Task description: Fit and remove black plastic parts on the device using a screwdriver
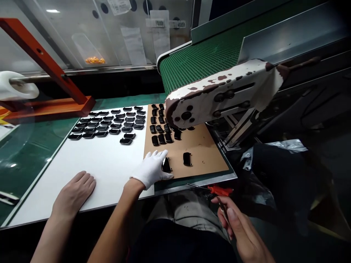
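My left hand, in a white glove, rests at the left edge of the brown board. Its thumb and fingers are spread around a small glossy black part, which they partly cover; firm contact cannot be made out. Another black part lies just to the right. Bare and low at the right, my right hand is closed around a thin dark tool, whose kind is unclear. Just beyond those fingers is a red-handled tool with a thin metal shaft, near the table edge.
Another person's bare hand rests on the white sheet, where several black parts lie in rows. More parts stand on the brown board. A green conveyor with a chipped white end bracket overhangs the board. An orange frame holds a roll.
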{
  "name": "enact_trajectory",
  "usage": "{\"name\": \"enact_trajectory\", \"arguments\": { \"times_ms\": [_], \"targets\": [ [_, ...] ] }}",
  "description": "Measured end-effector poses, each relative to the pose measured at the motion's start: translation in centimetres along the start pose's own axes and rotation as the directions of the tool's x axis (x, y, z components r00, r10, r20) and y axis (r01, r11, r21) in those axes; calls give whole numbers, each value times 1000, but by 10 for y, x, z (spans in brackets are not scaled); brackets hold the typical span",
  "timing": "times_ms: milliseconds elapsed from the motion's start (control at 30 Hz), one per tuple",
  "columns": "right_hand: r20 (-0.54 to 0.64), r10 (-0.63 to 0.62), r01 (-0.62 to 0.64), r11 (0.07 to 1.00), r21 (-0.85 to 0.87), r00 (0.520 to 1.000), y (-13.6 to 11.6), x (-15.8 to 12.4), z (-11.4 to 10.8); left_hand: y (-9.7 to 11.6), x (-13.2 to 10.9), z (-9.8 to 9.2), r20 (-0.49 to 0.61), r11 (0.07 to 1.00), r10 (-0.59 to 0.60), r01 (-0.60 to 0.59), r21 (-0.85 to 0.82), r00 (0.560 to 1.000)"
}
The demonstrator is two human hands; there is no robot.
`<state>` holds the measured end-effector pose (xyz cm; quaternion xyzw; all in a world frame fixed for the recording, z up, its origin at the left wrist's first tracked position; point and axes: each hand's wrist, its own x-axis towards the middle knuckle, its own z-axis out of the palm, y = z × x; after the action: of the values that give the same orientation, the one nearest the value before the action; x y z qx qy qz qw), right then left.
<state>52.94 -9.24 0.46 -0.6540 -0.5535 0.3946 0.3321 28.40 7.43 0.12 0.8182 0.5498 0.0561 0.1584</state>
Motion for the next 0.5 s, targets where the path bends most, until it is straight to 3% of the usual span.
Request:
{"name": "enact_trajectory", "arguments": {
  "times_ms": [100, 333, 400, 500],
  "targets": [
    [86, 98, -103, 993, 58, 992, -5, 5, 0, -7, -1, 7, 31, 1000, -6, 6, -9, 1000],
    [189, 9, -9, 1000, 1, 982, 9, 16, -2, -9, 1, 11, 15, 996, 25, -24, -81, 1000],
    [174, -1, 0, 1000, 2, 985, 9, 18, -1, -2, -10, 8, -35, 990, 37, -41, -138, 999],
    [119, -87, 86, 996, 12, 989, -4, 20, 4, 15, -38, 5, -202, 940, 85, -146, -307, 976]
  ]
}}
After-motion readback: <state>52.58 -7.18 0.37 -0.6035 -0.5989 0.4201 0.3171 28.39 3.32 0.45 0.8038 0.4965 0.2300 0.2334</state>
